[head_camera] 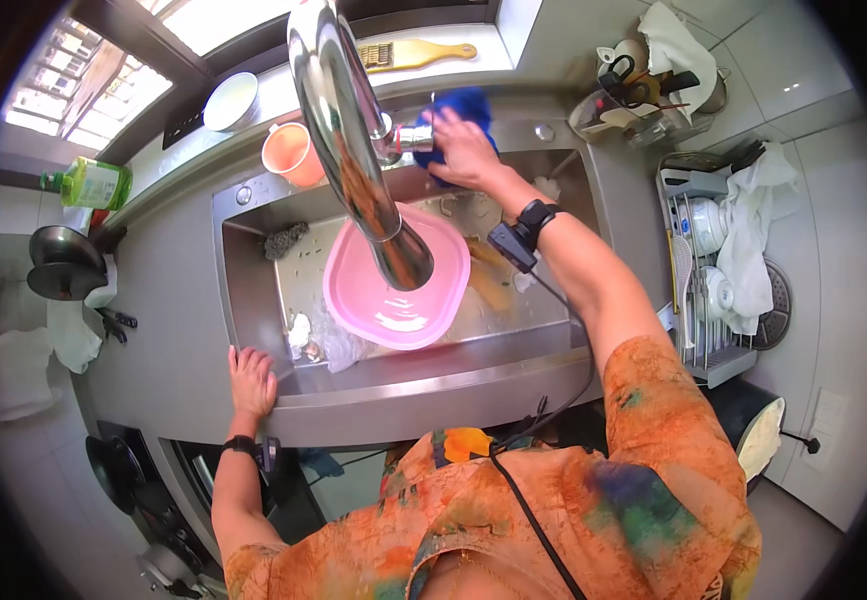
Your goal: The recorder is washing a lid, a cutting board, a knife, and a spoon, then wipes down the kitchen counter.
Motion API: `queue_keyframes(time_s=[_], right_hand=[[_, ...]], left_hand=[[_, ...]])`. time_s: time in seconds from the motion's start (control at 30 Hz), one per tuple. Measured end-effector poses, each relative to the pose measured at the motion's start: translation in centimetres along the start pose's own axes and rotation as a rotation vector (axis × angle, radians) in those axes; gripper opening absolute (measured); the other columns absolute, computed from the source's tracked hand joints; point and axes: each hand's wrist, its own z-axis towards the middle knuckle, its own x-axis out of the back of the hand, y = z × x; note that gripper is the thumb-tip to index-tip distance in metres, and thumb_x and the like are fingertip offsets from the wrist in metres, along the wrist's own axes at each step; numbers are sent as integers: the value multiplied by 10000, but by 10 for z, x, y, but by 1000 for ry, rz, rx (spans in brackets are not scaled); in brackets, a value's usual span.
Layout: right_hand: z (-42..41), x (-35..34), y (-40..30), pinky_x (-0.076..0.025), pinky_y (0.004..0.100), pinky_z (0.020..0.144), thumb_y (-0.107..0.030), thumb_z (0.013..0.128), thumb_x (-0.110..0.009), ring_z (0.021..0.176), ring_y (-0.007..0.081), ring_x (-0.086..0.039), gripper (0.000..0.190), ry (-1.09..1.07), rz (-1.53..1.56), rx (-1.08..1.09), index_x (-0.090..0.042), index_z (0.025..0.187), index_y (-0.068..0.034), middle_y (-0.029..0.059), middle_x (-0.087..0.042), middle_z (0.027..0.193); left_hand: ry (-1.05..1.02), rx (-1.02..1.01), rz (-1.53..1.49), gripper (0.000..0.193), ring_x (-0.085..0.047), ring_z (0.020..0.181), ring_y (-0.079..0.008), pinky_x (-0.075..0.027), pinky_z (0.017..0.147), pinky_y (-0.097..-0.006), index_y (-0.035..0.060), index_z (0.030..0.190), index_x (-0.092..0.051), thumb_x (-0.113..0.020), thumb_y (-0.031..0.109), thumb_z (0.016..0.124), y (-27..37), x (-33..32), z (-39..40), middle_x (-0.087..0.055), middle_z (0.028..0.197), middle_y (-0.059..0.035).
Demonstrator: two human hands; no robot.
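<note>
My right hand (465,150) reaches past the steel sink (403,395) and presses on a blue cloth (471,109) beside the lever of the chrome faucet (328,112). Part of the cloth lies hidden under the fingers. At the sink's near left corner my left hand (253,381) rests flat on the rim with its fingers apart, holding nothing. A pink plastic basin (444,300) stands in the sink below the faucet's spout. Around it lie a dark scouring pad (286,241), a clear plastic bag (336,341) and food scraps.
An orange cup (292,154) stands behind the sink. On the sill are a white bowl (231,103) and a yellow grater (418,55). A green bottle (99,184) is at the left. A dish rack (715,364) and a utensil holder (594,116) stand at the right.
</note>
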Motion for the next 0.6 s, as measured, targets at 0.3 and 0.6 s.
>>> queue_keyframes(time_s=[0.3, 0.6], right_hand=[[-42, 26, 31, -470, 369, 960, -59, 745, -678, 1071, 260, -618, 183, 51, 574, 122, -710, 925, -75, 94, -687, 1063], [-21, -10, 47, -356, 568, 1010, -507, 783, -673, 1323, 381, -363, 682, 46, 33, -403, -513, 1328, -130, 165, -402, 1435]], left_hand=[[381, 50, 24, 370, -472, 1178, -330, -304, 1078, -514, 54, 1139, -587, -666, 171, 796, 37, 40, 74, -557, 1179, -127], [585, 56, -153, 309, -629, 970, -351, -541, 749, -449, 83, 1171, -565, -614, 192, 886, 50, 95, 278, -561, 1227, -104]])
